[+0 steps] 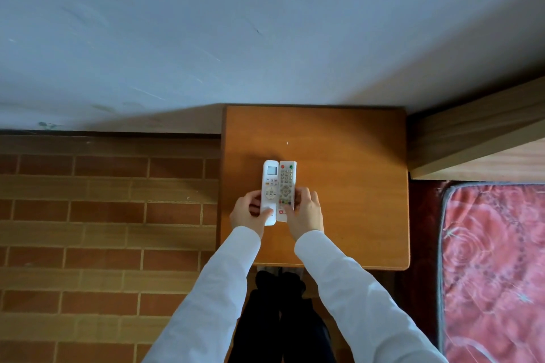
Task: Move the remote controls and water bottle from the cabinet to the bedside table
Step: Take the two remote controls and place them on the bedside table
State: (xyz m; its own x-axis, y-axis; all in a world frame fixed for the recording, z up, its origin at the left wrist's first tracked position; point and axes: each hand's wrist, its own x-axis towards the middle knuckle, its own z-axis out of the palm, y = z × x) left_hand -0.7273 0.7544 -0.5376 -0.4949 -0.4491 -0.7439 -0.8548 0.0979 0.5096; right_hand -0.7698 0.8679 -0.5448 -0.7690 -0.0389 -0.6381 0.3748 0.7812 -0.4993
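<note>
Only the head view here. Left hand (247, 214) has its fingers wrapped round the lower end of the white AC remote (269, 187), thumb lying across the front. Right hand (305, 212) grips the bottom of the TV remote (287, 186) the same way, fingers curled along its far edge. The two remotes sit touching side by side, pointing away from the hands, over the middle of the wooden desk (354, 186). Can't tell if they're resting on it or just above. No water bottle anywhere in shot, so I'd guess that part isn't done yet.

What could go wrong: both are held by the tail end only, so the heavy top ends could tip or clack together and slide if let go early.

Writing: way too small to read. There's a red logo near the bottom of the TV remote and a little screen on the AC one. Mattress (495, 259) sits off to the right of the right hand.
</note>
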